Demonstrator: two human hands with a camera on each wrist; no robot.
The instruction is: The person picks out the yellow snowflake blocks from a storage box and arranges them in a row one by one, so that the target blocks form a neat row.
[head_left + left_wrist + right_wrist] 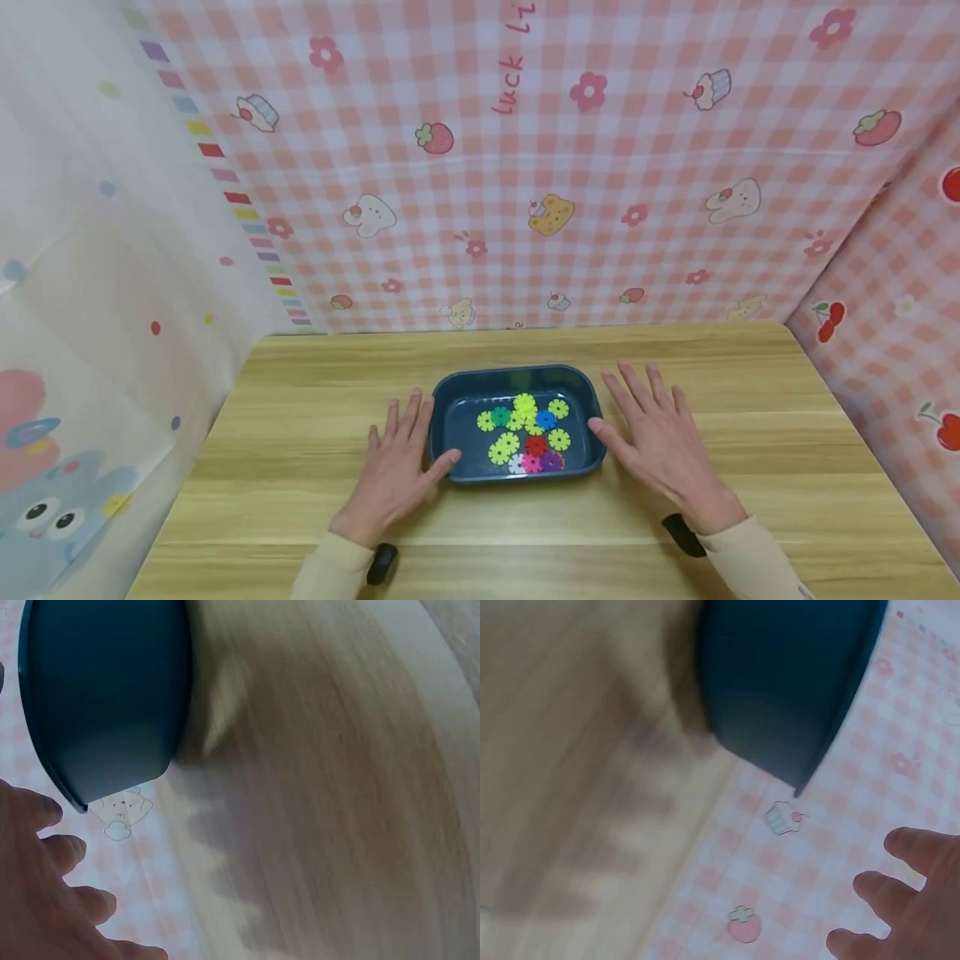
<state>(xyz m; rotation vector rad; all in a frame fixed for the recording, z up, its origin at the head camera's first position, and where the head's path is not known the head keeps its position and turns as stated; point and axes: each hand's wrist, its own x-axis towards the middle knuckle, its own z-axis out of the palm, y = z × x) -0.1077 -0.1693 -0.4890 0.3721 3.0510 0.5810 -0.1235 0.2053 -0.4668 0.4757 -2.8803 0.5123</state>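
Note:
A dark blue-green tray [465, 479] stands on the wooden table with several notched plastic discs in it. Most are yellow [558, 439]; among them are a green disc [501, 416], a blue disc [546, 419], a red disc [536, 447], a pink one, a white one and a purple one. At the tray's left end is my left hand [397, 479], fingers spread and thumb over the rim. My right hand [663, 446] is spread beside the right end, its thumb at the rim. Both wrist views show the tray's outer wall [105, 690] close by the fingers [885, 896].
The wooden table [300, 400] runs back to a pink checked cloth [465, 192] hung behind it. A white patterned cloth [112, 208] hangs at the left, and another checked cloth [892, 333] at the right. Black bands [682, 535] circle both wrists.

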